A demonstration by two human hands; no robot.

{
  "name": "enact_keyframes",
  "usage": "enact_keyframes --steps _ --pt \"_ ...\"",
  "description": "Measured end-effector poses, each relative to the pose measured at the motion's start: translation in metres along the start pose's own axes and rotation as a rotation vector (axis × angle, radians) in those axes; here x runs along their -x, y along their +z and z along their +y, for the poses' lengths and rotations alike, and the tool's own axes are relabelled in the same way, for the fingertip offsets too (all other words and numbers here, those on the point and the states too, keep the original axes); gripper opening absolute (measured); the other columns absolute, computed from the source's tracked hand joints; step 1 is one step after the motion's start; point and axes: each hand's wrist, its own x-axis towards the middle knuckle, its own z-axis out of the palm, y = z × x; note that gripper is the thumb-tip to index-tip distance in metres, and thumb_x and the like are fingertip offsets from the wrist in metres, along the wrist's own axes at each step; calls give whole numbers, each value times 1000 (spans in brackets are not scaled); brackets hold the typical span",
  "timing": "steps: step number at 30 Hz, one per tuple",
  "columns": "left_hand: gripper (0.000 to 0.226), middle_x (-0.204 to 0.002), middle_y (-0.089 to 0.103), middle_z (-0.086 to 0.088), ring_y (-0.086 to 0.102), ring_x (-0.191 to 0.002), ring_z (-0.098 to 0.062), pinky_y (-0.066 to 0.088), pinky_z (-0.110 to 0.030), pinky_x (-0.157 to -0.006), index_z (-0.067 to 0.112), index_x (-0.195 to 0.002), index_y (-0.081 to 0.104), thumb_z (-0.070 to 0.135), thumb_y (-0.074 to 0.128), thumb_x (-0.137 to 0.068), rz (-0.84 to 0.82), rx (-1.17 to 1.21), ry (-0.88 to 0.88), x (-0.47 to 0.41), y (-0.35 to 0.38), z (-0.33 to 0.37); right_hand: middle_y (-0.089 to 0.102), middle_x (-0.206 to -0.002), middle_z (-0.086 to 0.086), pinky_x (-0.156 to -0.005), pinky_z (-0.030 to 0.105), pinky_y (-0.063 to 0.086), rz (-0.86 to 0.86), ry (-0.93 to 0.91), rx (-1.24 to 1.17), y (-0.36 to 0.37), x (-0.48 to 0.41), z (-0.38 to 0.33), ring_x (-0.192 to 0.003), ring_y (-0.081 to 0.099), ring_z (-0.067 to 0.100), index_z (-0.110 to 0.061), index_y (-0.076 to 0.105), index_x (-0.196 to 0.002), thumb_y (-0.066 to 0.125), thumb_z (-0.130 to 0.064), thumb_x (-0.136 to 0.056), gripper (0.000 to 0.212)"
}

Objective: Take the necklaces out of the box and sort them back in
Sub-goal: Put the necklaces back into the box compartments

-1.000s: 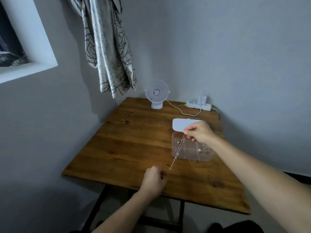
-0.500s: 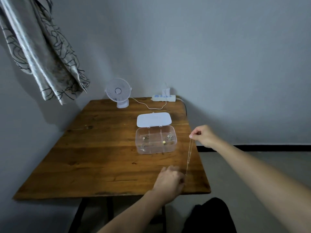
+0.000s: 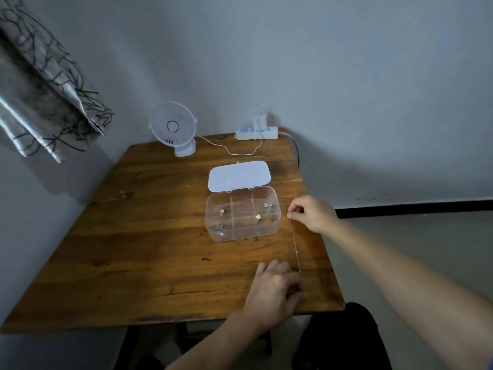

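The right hand (image 3: 313,214) is raised just right of the box, thumb and forefinger pinched on the top end of a thin gold chain necklace (image 3: 295,244), the other fingers curled in. The chain hangs straight down from that pinch over the right part of the table, and its lower end reaches the left hand (image 3: 274,289). That hand lies knuckles up near the table's front right corner, fingers curled loosely inward; whether it grips the chain's end or merely lies beside it cannot be told.

Just left of the right hand stands the clear plastic compartment box (image 3: 242,213), its white rounded lid (image 3: 239,175) swung open and lying flat behind it. Small gold and silver pieces lie in several of its compartments: two clusters at the left, two at the right, too small to identify.

The box rests on a brown wooden plank table (image 3: 133,249). At the far edge stand a small white desk fan (image 3: 174,128) and, to its right, a white power strip (image 3: 256,132), with a thin white cable (image 3: 232,149) looping between them. A patterned grey curtain (image 3: 42,102) hangs at upper left.
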Motion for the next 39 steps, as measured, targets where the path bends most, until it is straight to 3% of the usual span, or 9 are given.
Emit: enact_keyframes --steps 9,12,16,20,24,26,30,32,39 --pt "19 -99 56 13 44 -98 -4 36 -30 -91 29 -90 64 46 60 -84 -4 164 -84 2 -10 -7 66 -102 -6 -80 32 50 7 52 -102 -5 -6 0 -93 60 13 -22 67 -108 64 -35 -89 23" --pt "18 -100 55 11 49 -96 -5 47 -28 -83 25 -90 63 42 60 -84 229 153 -189 7 -27 -28 67 -99 -6 -86 39 52 92 77 -209 -14 -15 -8 -95 61 16 -21 70 -101 62 -32 -90 17" --pt "32 -114 53 6 48 -104 -8 44 -24 -81 20 -114 57 38 62 -88 560 145 -506 9 -59 -73 69 -96 1 -74 34 51 131 199 -467 -19 -37 -27 -83 65 18 -17 68 -99 61 -29 -92 15" --pt "63 -137 48 -5 44 -124 -21 42 -42 -100 18 -138 41 60 39 -91 424 256 -821 5 -67 -114 67 -99 9 -64 28 49 131 352 -656 -10 -69 -48 -86 63 19 -8 65 -110 59 -27 -94 26" --pt "63 -140 47 0 35 -131 -20 26 -43 -108 27 -142 35 63 29 -91 319 137 -766 2 -57 -124 63 -108 28 -78 45 54 191 452 -695 13 -106 -58 -76 53 23 8 62 -108 62 -31 -90 42" --pt "62 -140 46 2 33 -132 -18 23 -42 -109 30 -143 34 62 28 -90 346 121 -760 4 -53 -125 62 -100 22 -72 41 52 199 492 -734 19 -120 -62 -78 51 23 9 59 -115 63 -29 -89 46" --pt "67 -140 47 4 32 -132 -16 24 -44 -110 33 -143 33 70 20 -88 354 119 -746 6 -48 -130 54 -129 11 -89 37 48 238 556 -762 22 -146 -57 -111 55 29 -3 50 -133 66 -7 -85 50" --pt "68 -141 46 5 31 -133 -16 22 -45 -111 34 -144 32 70 19 -88 347 114 -747 6 -48 -131 55 -134 12 -100 38 45 269 553 -726 22 -153 -50 -120 54 28 -7 52 -133 66 1 -80 55" --pt "73 -141 46 5 30 -134 -16 23 -46 -112 35 -144 32 71 15 -82 335 148 -750 5 -51 -129 68 -104 4 -89 42 54 382 254 -667 -5 -123 -59 -98 65 22 -13 65 -119 67 -2 -84 37"
